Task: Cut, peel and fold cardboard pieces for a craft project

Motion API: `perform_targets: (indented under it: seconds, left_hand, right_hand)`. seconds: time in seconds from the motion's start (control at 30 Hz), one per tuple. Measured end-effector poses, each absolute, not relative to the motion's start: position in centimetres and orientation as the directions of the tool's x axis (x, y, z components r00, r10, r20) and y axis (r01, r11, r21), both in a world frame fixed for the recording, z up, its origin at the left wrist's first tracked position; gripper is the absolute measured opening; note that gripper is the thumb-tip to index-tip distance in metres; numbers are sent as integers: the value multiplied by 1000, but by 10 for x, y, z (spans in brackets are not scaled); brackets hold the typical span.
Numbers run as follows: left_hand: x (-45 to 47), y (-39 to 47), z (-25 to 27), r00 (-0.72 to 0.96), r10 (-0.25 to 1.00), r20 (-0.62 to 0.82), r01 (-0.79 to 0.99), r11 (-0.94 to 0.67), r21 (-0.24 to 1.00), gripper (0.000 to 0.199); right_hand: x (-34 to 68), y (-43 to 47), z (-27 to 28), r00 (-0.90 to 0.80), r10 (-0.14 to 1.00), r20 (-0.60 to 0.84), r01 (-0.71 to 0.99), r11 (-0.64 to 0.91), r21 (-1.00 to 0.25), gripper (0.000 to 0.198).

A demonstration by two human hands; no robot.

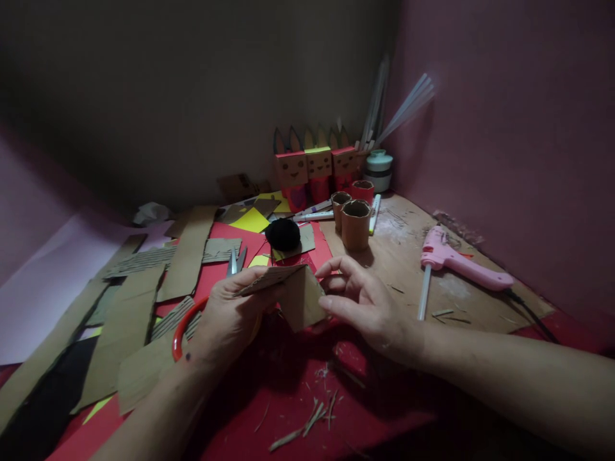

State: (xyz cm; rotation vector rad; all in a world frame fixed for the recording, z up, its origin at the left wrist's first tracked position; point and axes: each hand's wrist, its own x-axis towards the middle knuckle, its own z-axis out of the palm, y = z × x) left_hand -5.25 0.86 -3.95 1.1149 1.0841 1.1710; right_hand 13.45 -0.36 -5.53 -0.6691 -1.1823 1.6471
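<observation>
A folded piece of cardboard (302, 299) is held between my two hands, with a crease near its top. My left hand (230, 307) grips its left flap, thumb on top and fingers underneath. On the other side, my right hand (358, 298) pinches the right edge between thumb and fingers. Red-handled scissors (180, 330) lie partly hidden beneath my left hand, their blades pointing away. Just beyond the cardboard sits a black ball of yarn or fluff (282, 235); its exact kind is unclear.
Cardboard strips (189, 256) and coloured paper cover the left. Behind stand several cardboard figures with ears (291, 168), cardboard tubes (356, 225), a lidded pot (378, 171) and clear glue sticks (408, 105). A pink glue gun (461, 262) with its cord lies right. Cardboard scraps (312, 419) litter the red surface.
</observation>
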Motion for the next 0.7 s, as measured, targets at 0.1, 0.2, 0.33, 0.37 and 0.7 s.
perform_targets:
  seconds: [0.1, 0.2, 0.33, 0.37, 0.7]
  left_hand:
    - [-55, 9, -40, 95, 994, -45, -96, 54, 994, 26]
    - [-55, 9, -39, 91, 995, -47, -75, 53, 996, 23]
    - [-52, 7, -40, 80, 995, -62, -68, 67, 995, 21]
    - [-51, 6, -40, 76, 995, -67, -66, 72, 995, 22]
    - [-48, -1, -43, 47, 998, 50, 5, -50, 999, 16]
  right_hand:
    - [133, 3, -60, -424, 904, 51, -461, -167, -872, 17]
    - [132, 8, -64, -527, 849, -31, -515, -348, -784, 18]
    - [132, 8, -62, -693, 721, -17, -491, -489, -721, 22]
    - [132, 8, -61, -715, 700, 7, -489, -493, -720, 24]
    - [127, 7, -65, -654, 751, 90, -566, -407, -717, 27]
